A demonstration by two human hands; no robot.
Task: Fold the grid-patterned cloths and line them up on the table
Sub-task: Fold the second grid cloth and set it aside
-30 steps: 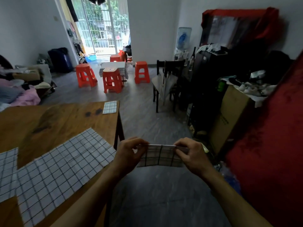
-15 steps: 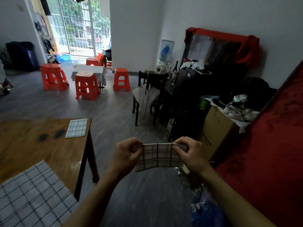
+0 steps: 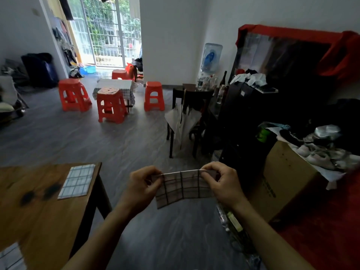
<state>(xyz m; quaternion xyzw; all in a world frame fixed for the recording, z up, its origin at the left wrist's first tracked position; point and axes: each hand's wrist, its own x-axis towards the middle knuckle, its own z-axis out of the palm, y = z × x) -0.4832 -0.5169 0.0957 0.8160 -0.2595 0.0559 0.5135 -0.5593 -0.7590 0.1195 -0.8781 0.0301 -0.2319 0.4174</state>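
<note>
Grid-patterned cloth pinched by left hand and right hand, wooden table, orange stools

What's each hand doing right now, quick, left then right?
Left hand: pinching the top left corner of the folded grid cloth, held in the air off the table.
Right hand: pinching the cloth's top right corner.

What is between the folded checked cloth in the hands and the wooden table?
Nothing visible: both hands pinch the small folded grid-patterned cloth over bare floor, right of the brown wooden table.
</note>
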